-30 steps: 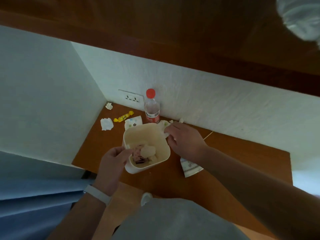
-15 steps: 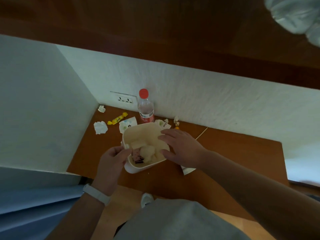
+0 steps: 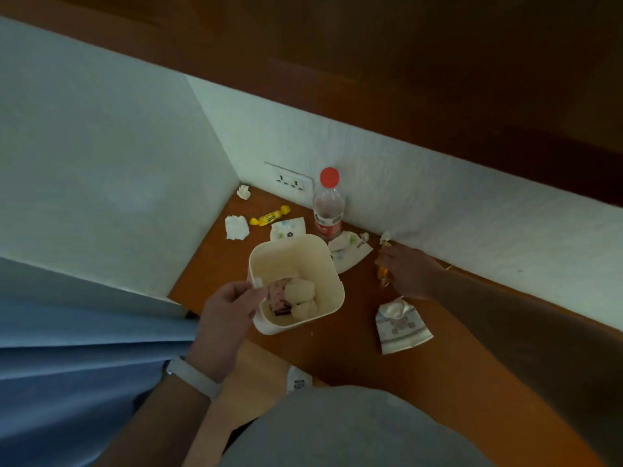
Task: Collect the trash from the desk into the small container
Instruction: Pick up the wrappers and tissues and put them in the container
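Head view: on the bench (image 3: 337, 358), the small container (image 3: 296, 261) holds some wrappers already. The left hand (image 3: 226, 315) grips its rim; the right hand (image 3: 409, 271) closes on an orange wrapper (image 3: 382, 274) beside it, grip partly hidden. Tissues, a yellow candy (image 3: 269, 217) and a bottle (image 3: 327, 207) remain.

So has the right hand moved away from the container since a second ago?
Yes. The right hand left the container rim and went right along the desk, toward the wall, reaching an orange wrapper.
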The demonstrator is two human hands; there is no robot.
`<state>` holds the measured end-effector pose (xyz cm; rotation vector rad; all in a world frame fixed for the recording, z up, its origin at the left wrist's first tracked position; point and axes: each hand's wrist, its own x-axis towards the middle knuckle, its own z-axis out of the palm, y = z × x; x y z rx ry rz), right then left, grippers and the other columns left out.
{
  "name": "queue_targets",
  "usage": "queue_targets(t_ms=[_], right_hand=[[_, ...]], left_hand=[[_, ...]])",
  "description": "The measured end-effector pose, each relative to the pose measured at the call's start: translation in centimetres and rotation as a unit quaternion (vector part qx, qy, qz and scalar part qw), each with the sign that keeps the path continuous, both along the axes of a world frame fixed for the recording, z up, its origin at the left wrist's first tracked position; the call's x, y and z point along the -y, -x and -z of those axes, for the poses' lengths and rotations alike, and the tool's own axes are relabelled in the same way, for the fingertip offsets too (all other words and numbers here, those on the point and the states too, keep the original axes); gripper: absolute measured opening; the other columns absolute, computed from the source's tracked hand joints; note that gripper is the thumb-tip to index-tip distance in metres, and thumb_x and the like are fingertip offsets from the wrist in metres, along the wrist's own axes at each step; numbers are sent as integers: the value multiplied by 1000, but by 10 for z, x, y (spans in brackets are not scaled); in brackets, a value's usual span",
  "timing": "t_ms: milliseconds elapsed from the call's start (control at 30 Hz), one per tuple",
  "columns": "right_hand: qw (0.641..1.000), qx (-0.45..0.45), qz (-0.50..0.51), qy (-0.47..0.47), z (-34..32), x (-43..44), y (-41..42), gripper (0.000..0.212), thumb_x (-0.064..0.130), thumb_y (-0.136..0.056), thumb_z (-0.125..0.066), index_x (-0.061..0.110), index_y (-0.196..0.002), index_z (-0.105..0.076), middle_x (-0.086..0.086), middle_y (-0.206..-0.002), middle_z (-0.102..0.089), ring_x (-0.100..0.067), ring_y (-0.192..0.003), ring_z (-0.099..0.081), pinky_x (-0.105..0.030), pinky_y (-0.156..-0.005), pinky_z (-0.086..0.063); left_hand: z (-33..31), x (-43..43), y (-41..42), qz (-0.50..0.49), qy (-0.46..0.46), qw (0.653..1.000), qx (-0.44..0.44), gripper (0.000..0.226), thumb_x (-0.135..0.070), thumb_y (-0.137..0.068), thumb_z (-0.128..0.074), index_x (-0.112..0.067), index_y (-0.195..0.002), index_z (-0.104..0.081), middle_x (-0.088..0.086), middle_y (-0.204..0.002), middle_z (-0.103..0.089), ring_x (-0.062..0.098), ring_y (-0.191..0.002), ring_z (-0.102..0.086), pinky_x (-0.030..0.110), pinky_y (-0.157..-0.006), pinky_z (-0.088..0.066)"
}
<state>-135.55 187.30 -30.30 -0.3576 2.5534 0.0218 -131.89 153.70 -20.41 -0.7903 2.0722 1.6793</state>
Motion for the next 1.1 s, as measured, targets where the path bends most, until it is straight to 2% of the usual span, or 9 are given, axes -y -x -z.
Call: queue_targets(t_ms=[133, 233, 333, 400, 500, 700, 833, 967, 1100], right_hand=[[995, -30, -82, -56, 8, -2, 5, 60, 18, -91, -58, 23, -147, -37, -6, -160, -23, -26, -146, -22, -41, -111, -32], [993, -60, -81, -67, 13, -2, 2, 54, 22, -92, -58, 22, -143, -42, -6, -154, -32, -27, -142, -29, -41, -106, -35], [990, -98, -79, -72, 16, 0, -1, 39, 19, -91, -55, 21, -130, -54, -5, -132, -52, -26, -126, -44, -39, -98, -38], [990, -104, -72, -68, 14, 2, -2, 32, 19, -91, -54, 21, -123, -58, -4, -122, -57, -25, -119, -48, -39, -95, -38], [993, -93, -53, -57, 9, 4, -5, 32, 23, -90, -57, 21, -122, -57, -4, -123, -57, -26, -121, -48, -39, -97, -39], [993, -114, 3, -7, -16, 11, -22, 32, 25, -92, -55, 18, -123, -53, -4, -125, -56, -24, -113, -56, -36, -89, -45], [981, -175, 68, 56, -42, 21, -39, 22, 26, -96, -48, 18, -115, -56, -2, -114, -60, -22, -99, -60, -37, -79, -51], [950, -238, 154, 131, -70, 41, -54, 19, 26, -97, -49, 17, -109, -61, 1, -103, -59, -19, -88, -60, -35, -70, -51], [903, -311, 210, 211, -99, 60, -64, 13, 22, -93, -57, 16, -102, -65, 3, -97, -59, -13, -77, -55, -32, -60, -50]], left_hand=[[-4, -5, -3, -13, -17, 1000, 3, 5, -13, -93, -68, -16, -96, -71, 9, -93, -78, 31, -99, -74, 42, -86, -60], [-6, -7, -5, -15, -19, 1000, 4, 6, -14, -93, -68, -14, -98, -71, 16, -99, -77, 37, -104, -72, 48, -91, -58], [-7, -7, -6, -22, -24, 999, 7, 7, -14, -93, -68, -13, -99, -72, 22, -105, -75, 42, -111, -68, 55, -97, -55], [-8, -8, -8, -25, -25, 999, 6, 8, -14, -93, -67, -13, -100, -71, 21, -104, -76, 41, -111, -68, 53, -97, -55], [-10, -8, -11, -22, -29, 999, 2, 9, -14, -94, -67, -12, -101, -71, 18, -102, -77, 38, -108, -70, 50, -95, -57], [-16, -10, -10, 1, -36, 999, 3, 6, -14, -95, -65, -15, -100, -69, 13, -99, -76, 31, -102, -71, 47, -95, -57], [-18, -12, -5, 28, -35, 999, -11, 8, -15, -94, -66, -11, -100, -70, 15, -99, -76, 31, -101, -72, 44, -91, -57], [-16, -14, -2, 50, -47, 998, -7, 9, -14, -94, -67, -9, -100, -70, 18, -103, -76, 33, -103, -72, 51, -97, -57], [-13, -18, -1, 65, -54, 996, -10, 4, -13, -95, -67, -11, -96, -70, 10, -93, -78, 27, -94, -74, 43, -86, -59]])
